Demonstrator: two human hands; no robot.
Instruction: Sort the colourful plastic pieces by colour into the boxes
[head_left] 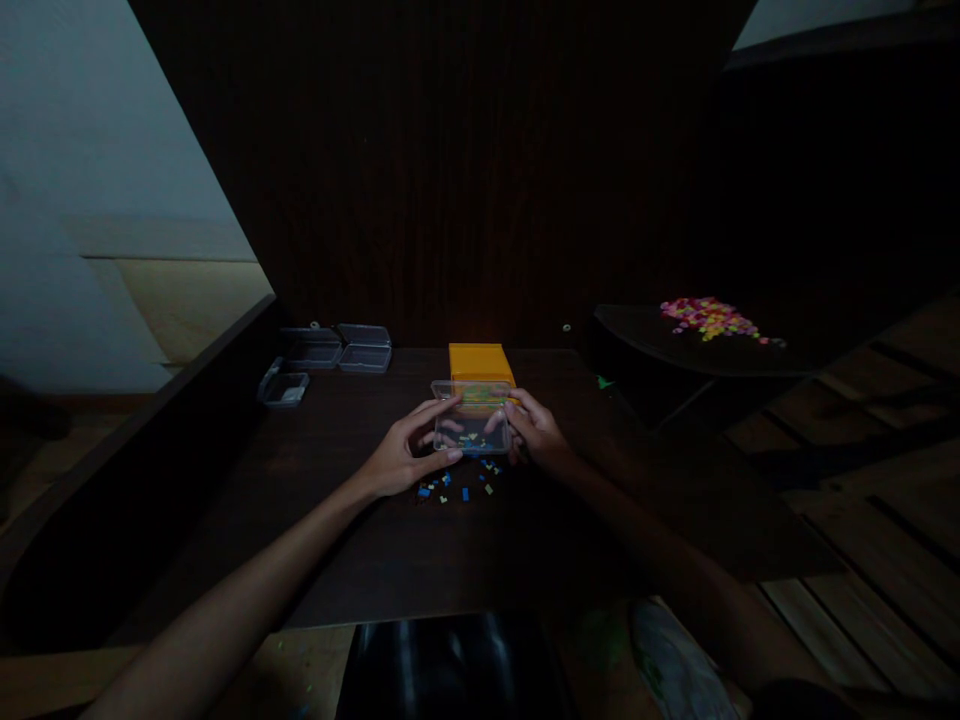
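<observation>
A small clear plastic box with a hinged lid sits at the middle of the dark wooden table. My left hand grips its left side, thumb at the near edge and fingers along the top. My right hand holds its right side. A few small coloured pieces lie inside the box. Several tiny blue and yellow pieces are scattered on the table just in front of it. An orange box stands directly behind the clear one.
Three more clear plastic boxes lie at the table's back left. A heap of pink and yellow pieces rests on a dark raised surface at the right. A dark panel rises behind the table; a dark chair edge shows below.
</observation>
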